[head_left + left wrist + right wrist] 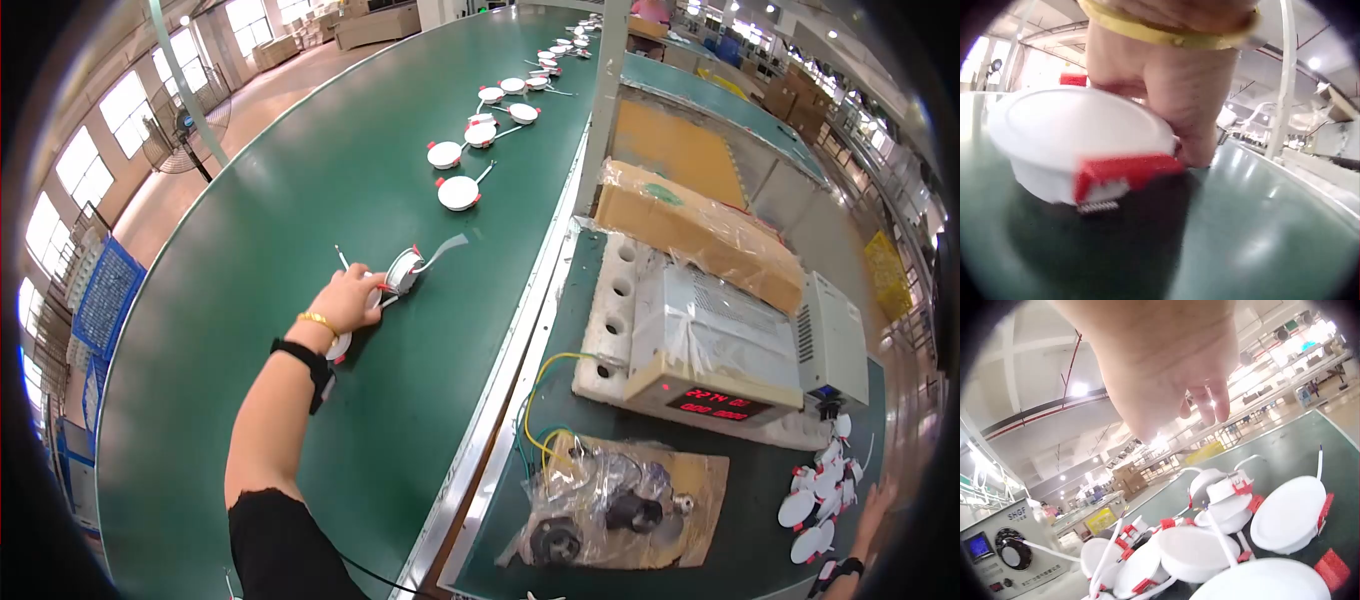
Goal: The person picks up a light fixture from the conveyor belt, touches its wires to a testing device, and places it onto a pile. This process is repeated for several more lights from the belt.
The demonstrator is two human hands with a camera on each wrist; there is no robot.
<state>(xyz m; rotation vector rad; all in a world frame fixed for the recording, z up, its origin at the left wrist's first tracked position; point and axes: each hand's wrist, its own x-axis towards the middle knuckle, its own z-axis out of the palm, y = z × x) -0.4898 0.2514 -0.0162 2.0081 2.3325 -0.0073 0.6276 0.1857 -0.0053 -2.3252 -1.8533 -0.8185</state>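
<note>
My left hand point(347, 300) reaches over the green belt and grips a white round downlight with red spring clips, mostly hidden by the fingers. Right at the fingertips another downlight point(404, 270) stands tilted on its edge, its pale strip trailing off. Under the wrist lies one more downlight point(1079, 125), white face up, with a red clip point(1129, 172) towards the camera. At the far right, my right hand point(877, 508) hovers beside a pile of downlights point(825, 485). In the right wrist view its fingers point(1221, 403) hang loosely above the pile, holding nothing.
A line of downlights point(459, 193) runs up the belt point(250, 400). On the side table stand a meter with red digits point(720, 402), a grey regulator box point(832, 335), a long carton point(700, 230) and a plastic-wrapped socket board point(620, 510). A metal rail point(500, 400) divides belt and table.
</note>
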